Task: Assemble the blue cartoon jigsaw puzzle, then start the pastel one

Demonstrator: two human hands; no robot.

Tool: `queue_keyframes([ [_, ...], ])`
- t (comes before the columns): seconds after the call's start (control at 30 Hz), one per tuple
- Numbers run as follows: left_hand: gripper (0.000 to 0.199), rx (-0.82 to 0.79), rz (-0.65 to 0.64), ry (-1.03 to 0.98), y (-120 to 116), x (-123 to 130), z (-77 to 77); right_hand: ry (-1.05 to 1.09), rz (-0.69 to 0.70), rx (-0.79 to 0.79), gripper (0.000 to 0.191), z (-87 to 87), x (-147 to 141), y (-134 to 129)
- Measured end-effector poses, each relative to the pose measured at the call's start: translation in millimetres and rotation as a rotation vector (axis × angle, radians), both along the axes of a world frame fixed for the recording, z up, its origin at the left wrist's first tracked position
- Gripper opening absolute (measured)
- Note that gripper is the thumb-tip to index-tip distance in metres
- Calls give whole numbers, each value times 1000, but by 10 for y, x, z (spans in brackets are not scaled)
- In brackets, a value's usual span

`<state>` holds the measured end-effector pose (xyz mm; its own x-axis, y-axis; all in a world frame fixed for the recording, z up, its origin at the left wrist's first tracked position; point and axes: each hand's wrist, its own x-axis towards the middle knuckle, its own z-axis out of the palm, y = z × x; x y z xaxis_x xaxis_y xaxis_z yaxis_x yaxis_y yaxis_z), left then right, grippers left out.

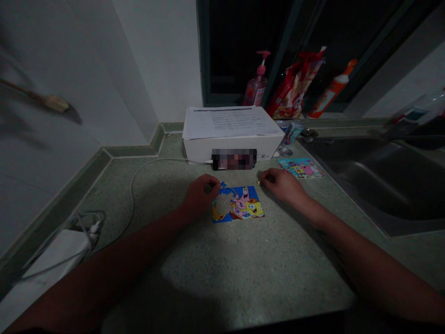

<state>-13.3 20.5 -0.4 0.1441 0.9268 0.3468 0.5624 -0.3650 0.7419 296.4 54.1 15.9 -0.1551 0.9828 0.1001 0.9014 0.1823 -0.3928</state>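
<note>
A partly assembled jigsaw puzzle (248, 211) with cartoon figures on blue lies flat on the counter, with a gap in its left half. My left hand (201, 194) is closed at the puzzle's upper left corner. Its thumb and forefinger pinch a small blue puzzle piece (223, 184) just at the top edge. To the right of the puzzle, my right hand (281, 184) is closed too, with a small yellowish puzzle piece (258, 183) at its fingertips. Behind that hand lies a second cartoon picture (301, 168), mostly turquoise and pink.
A white box (198, 147) topped with a printed sheet (229, 121) stands behind the puzzle, a phone (234, 160) leaning against it. The phone's white cable (131, 195) curves left to a power strip (59, 255). At right is a metal sink (375, 181); a pump bottle (256, 88) stands behind.
</note>
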Motion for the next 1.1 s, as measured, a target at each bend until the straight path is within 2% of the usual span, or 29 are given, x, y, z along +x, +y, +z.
queue_keyframes([
  [0.37, 7, 19, -8, 1, 15, 6, -30, 3, 23, 43, 24, -47, 16, 18],
  [0.87, 8, 6, -17, 7, 1, 8, 6, -57, -24, 7, 20, 30, -43, -21],
  [1.1, 8, 23, -19, 5, 17, 6, -24, -49, 3, 31, 20, -11, -27, -16],
])
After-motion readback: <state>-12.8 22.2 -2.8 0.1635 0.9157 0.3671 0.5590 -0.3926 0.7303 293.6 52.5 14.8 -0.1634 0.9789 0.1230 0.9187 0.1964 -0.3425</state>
